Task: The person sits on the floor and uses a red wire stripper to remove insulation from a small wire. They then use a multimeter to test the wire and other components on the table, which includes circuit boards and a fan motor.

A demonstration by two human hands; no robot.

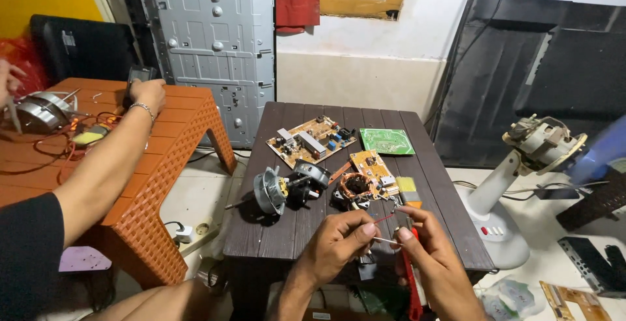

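Both hands low over table (306,230) front edge: left hand (336,243) pinching thin wire (386,239), right hand (433,256) pinching its other end beside red tool (412,288). Motor (283,189) apart, boards (312,140) loose: wiring seemingly mid-way, reassembly undone.

On the surface (287,230), two circuit boards (312,140) (387,141) lie side by side near the far edge. A motor (287,187) sits left of centre, with a coil assembly (357,187) just to its right. At the near edge both hands, left (336,243) and right (433,256), meet over a thin wire (385,218). A fan stand (515,184) rises off the right edge.
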